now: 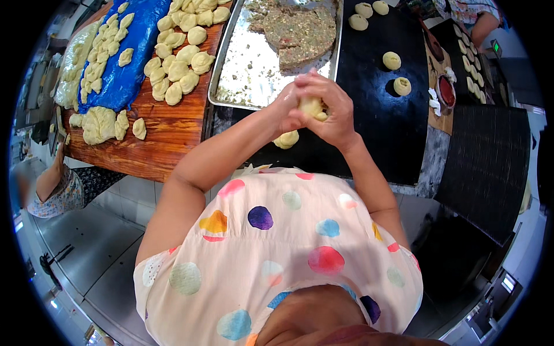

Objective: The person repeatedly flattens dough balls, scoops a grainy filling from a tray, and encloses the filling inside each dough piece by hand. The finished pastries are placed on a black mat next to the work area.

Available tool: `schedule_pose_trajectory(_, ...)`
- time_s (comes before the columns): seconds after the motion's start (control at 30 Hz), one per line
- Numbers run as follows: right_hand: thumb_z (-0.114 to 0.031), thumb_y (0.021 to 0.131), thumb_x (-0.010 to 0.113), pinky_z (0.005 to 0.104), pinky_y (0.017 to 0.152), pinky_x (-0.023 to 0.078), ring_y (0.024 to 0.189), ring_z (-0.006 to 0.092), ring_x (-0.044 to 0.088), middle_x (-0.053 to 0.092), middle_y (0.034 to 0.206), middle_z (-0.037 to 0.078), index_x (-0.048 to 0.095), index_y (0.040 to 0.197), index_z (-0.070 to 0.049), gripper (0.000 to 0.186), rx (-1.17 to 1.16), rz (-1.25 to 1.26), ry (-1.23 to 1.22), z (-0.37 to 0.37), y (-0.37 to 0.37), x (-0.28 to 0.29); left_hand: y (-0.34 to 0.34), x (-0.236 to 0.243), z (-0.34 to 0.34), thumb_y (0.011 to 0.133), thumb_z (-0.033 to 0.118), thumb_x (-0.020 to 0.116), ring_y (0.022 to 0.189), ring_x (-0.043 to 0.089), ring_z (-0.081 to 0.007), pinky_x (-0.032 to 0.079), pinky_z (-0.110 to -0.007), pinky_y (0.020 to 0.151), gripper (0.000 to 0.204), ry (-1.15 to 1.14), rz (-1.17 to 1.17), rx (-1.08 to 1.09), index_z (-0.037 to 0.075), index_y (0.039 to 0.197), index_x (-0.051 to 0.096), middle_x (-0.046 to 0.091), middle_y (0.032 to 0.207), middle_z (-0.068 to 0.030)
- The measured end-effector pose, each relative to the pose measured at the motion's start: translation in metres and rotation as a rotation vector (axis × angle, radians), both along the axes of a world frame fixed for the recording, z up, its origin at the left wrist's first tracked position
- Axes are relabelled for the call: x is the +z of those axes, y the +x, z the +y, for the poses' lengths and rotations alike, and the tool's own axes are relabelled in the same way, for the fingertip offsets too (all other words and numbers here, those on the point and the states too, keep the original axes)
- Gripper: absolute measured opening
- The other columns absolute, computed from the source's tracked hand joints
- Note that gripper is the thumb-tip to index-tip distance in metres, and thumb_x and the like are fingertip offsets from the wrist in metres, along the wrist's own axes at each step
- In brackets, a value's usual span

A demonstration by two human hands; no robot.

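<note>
Both hands are cupped together over the black baking sheet (375, 138), near the front edge of a metal tray. My left hand (290, 109) and my right hand (333, 106) close round a pale dough ball (311, 107); a little dark filling seems to show at its right side. Fingers overlap on the far side, so part of the ball is hidden. Just below the hands sits a dough piece (285, 139). Beyond them, the metal tray (231, 81) carries a chunky brown-green filling (303, 32), cut away at its near edge. Round filled buns (392, 60) stand on the sheet.
On the wooden table (144, 150) at left lie many dough pieces (187, 63), a blue plastic sheet (135, 34) and a large dough lump (99, 126). A person (57, 187) stands at left. At right are a red-filled bowl (446, 91) and another bun tray (468, 60).
</note>
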State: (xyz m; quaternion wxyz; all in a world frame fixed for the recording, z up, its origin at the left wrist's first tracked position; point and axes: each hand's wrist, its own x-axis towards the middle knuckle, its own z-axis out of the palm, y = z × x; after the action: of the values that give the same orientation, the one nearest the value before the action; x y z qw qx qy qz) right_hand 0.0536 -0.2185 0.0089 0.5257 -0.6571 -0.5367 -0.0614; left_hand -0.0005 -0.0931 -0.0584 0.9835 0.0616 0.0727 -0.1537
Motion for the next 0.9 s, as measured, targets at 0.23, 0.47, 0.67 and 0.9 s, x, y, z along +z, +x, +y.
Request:
schedule_pose_trajectory(0.23,-0.003,0.088,0.063,0.0439,0.099,0.046,0.097,0.0257,0.069,0.071,0.097,0.013,0.055,0.100,-0.003,0.014,-0.323,0.250,0.333,0.023,-0.027,-0.035,-0.002,0.013,-0.033,0.102,0.041,0.036,0.114,0.057,-0.0284,0.045,-0.041,0.103,0.048,0.167,0.181,0.497,0.000,0.119,0.052,0.057,0.120,-0.0189)
schedule_pose_trajectory(0.47,-0.017,0.085,0.069,0.0450,0.108,0.038,0.121,0.0316,0.056,0.062,0.124,0.016,0.047,0.134,-0.003,0.055,-0.070,-0.037,0.024,-0.003,-0.004,-0.010,-0.004,0.035,-0.015,0.102,0.032,0.040,0.100,0.065,-0.0231,0.056,-0.039,0.086,0.034,0.271,0.224,0.131,0.005,0.119,0.054,0.063,0.112,-0.0119)
schedule_pose_trajectory(0.67,-0.011,0.085,0.068,0.0457,0.100,0.047,0.103,0.0304,0.067,0.071,0.102,0.013,0.069,0.095,-0.002,0.014,0.038,0.067,0.023,-0.021,-0.002,-0.015,-0.004,0.020,-0.019,0.101,0.040,0.043,0.102,0.064,-0.0179,0.055,-0.037,0.086,0.039,0.477,0.251,-0.124,0.008,0.119,0.054,0.062,0.115,-0.0093)
schedule_pose_trajectory(0.9,-0.009,0.093,0.056,0.0490,0.104,0.041,0.106,0.0340,0.065,0.068,0.111,0.017,0.060,0.121,0.002,0.030,-0.382,0.051,0.244,0.010,-0.022,-0.050,-0.003,0.015,-0.038,0.102,0.040,0.041,0.097,0.064,-0.0209,0.054,-0.033,0.087,0.045,0.417,0.359,0.421,0.004,0.123,0.054,0.063,0.113,-0.0105)
